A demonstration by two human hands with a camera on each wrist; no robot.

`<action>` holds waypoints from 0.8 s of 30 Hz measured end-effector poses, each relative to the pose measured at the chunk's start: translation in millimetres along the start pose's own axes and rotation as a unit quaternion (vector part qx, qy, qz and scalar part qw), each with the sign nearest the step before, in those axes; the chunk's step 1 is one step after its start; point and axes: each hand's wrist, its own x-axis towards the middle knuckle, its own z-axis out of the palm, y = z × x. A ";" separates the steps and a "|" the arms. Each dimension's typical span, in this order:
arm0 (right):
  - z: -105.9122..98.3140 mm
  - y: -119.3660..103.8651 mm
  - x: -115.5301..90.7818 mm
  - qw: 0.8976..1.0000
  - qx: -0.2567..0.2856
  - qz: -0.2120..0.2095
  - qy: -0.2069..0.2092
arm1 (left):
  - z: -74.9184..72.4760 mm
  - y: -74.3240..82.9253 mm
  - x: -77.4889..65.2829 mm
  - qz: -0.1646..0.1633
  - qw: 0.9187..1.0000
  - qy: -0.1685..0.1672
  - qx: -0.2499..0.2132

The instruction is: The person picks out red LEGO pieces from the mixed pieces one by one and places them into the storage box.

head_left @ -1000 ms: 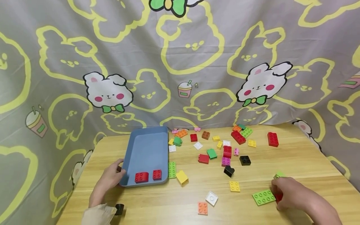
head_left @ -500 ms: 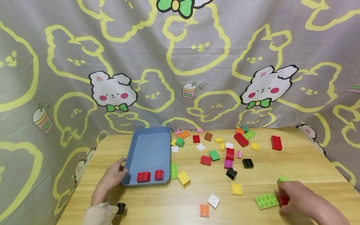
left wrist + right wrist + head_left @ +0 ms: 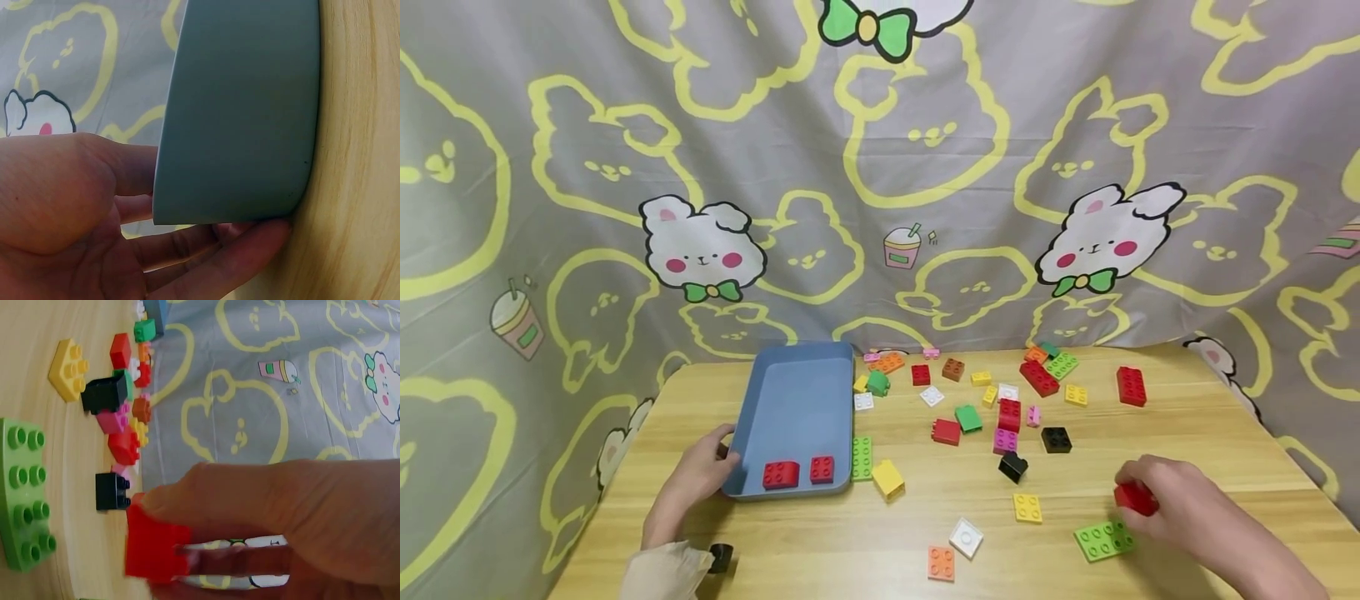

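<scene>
My left hand (image 3: 698, 465) holds the blue tray (image 3: 739, 433) by its left side near the front corner. In the left wrist view the thumb goes over the tray wall (image 3: 237, 125) while the fingers lie along the outside near the tabletop. Two red bricks, a longer one (image 3: 781, 475) and a shorter one (image 3: 822, 469), lie inside at the tray's front. On the right, my right hand (image 3: 1180, 508) pinches a red brick (image 3: 156, 547) between thumb and fingers, lifted off the table. Beneath that hand lies a flat green eight-stud brick (image 3: 1103, 542), partly covered.
Scattered bricks spread over the middle and back, among them a yellow brick (image 3: 889, 481), black bricks (image 3: 1056, 440) and a red brick (image 3: 1131, 387). A flat green brick (image 3: 861, 458) lies beside the tray. A patterned curtain (image 3: 880, 167) hangs behind the table.
My right hand has lifted the red brick from the table beside the flat green brick and moved slightly up and left. The left hand stays on the tray. The head view shifted slightly.
</scene>
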 end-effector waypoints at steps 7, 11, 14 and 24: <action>-5.5 -27.9 12.2 0.993 -0.004 -0.067 0.099 | 0.0 -2.5 -1.3 -0.004 1.000 0.003 0.001; -7.3 -41.9 21.3 0.989 0.001 -0.094 0.114 | 0.0 -2.1 -1.3 -0.003 1.000 0.004 -0.002; -5.8 -51.5 29.3 0.984 0.004 -0.121 0.129 | 0.4 -2.6 -0.7 -0.004 1.000 0.003 -0.003; 6.1 -79.7 60.3 0.976 0.020 -0.165 0.143 | 1.5 -3.5 1.4 -0.003 1.000 0.004 -0.002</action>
